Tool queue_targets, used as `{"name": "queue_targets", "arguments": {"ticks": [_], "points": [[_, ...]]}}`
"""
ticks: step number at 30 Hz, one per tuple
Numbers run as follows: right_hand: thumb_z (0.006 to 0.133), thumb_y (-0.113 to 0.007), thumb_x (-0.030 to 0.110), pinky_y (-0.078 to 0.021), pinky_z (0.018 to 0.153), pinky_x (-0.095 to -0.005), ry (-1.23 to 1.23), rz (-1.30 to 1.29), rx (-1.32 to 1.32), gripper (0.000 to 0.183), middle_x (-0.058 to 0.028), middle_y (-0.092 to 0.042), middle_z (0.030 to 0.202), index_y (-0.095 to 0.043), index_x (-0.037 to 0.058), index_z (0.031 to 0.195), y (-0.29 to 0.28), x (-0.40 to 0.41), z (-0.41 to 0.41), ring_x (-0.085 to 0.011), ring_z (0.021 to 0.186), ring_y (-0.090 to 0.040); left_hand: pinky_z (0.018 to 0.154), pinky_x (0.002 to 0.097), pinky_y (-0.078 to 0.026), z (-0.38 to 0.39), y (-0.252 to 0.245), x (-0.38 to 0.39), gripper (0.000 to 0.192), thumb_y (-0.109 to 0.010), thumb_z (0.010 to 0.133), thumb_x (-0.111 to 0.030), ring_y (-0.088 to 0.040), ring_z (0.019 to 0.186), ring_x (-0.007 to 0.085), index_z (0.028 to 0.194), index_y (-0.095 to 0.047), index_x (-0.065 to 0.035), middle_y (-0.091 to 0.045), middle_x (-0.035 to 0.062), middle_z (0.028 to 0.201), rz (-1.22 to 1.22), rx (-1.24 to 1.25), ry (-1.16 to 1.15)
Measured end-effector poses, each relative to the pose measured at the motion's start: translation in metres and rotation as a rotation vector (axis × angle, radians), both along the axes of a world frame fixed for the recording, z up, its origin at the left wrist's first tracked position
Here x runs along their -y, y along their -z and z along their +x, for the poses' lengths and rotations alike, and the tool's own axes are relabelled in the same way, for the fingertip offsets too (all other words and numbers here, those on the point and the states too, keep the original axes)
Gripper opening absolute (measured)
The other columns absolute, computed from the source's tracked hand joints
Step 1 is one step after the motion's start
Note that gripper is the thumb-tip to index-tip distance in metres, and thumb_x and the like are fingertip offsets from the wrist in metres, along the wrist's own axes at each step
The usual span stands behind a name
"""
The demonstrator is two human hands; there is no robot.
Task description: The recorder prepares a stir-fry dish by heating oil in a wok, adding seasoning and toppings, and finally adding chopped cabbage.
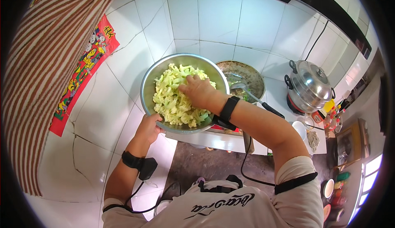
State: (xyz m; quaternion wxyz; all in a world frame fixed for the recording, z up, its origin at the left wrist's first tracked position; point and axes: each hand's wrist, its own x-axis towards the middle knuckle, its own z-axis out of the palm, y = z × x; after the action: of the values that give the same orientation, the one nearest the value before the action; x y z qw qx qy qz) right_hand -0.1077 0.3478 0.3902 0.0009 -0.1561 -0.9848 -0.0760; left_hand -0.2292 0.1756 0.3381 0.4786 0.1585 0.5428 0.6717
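Note:
My left hand (pixel 151 127) grips the lower left rim of a wide stainless steel bowl (pixel 148 83). Cut cauliflower florets (pixel 172 104) fill much of the bowl. My right hand (pixel 199 90) rests on the florets with its fingers partly among them; whether it grips any is hidden. Just right of the bowl, and partly behind it, sits a wok (pixel 254 73) with bits of food and some green pieces in it. A metal ladle (pixel 247 90) with a black handle leans over the wok's edge.
A lidded steel steamer pot (pixel 311 86) stands right of the wok. Beyond my right forearm are a white bowl (pixel 299 130), a crumpled cloth (pixel 313 141) and several bottles (pixel 334 120). A striped curtain (pixel 46 73) hangs at the left. Tiled wall rises behind the white counter (pixel 222 140).

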Motion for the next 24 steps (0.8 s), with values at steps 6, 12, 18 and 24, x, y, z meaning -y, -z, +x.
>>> {"name": "queue_targets", "arguments": {"ticks": [6, 12, 18, 24], "points": [[0.066, -0.072, 0.024, -0.0432, 0.085, -0.0479, -0.023, -0.220, 0.024, 0.067, -0.0122, -0.040, 0.122, -0.042, 0.0253, 0.126, 0.000, -0.045, 0.013, -0.0327, 0.114, -0.041, 0.081, 0.0494, -0.047, -0.009, -0.009, -0.033, 0.046, -0.042, 0.071, 0.001, -0.053, 0.099, 0.0305, 0.116, -0.040, 0.0068, -0.048, 0.0171, 0.115, -0.075, -0.017, -0.005], [0.060, -0.076, 0.029, -0.0287, 0.097, -0.0572, -0.193, -0.060, 0.046, 0.078, -0.0115, -0.022, 0.140, -0.040, 0.0264, 0.128, -0.011, -0.043, 0.019, -0.0344, 0.129, -0.020, 0.071, 0.0474, -0.053, -0.021, -0.031, -0.063, 0.042, -0.044, 0.071, -0.002, -0.058, 0.088, 0.0343, 0.110, -0.039, 0.0140, -0.050, 0.0239, 0.104, -0.096, -0.151, 0.056], [0.061, -0.075, 0.032, -0.0396, 0.087, -0.0503, -0.198, 0.110, 0.110, 0.058, -0.0049, -0.027, 0.132, -0.053, 0.0345, 0.115, -0.014, -0.062, 0.019, -0.0298, 0.120, -0.033, 0.065, 0.0484, -0.054, -0.032, -0.047, -0.096, 0.042, -0.044, 0.070, -0.001, -0.060, 0.080, 0.0356, 0.108, -0.040, 0.0161, -0.052, 0.0252, 0.098, -0.139, -0.229, 0.095], [0.059, -0.073, 0.013, -0.0486, 0.078, -0.0355, -0.153, 0.112, 0.169, 0.049, -0.0075, -0.033, 0.124, -0.060, 0.0276, 0.104, -0.011, -0.102, 0.015, -0.0299, 0.104, -0.046, 0.062, 0.0491, -0.054, -0.028, -0.057, -0.132, 0.048, -0.043, 0.068, -0.002, -0.060, 0.078, 0.0361, 0.114, -0.038, 0.0105, -0.052, 0.0245, 0.099, -0.167, -0.267, 0.106]]}}
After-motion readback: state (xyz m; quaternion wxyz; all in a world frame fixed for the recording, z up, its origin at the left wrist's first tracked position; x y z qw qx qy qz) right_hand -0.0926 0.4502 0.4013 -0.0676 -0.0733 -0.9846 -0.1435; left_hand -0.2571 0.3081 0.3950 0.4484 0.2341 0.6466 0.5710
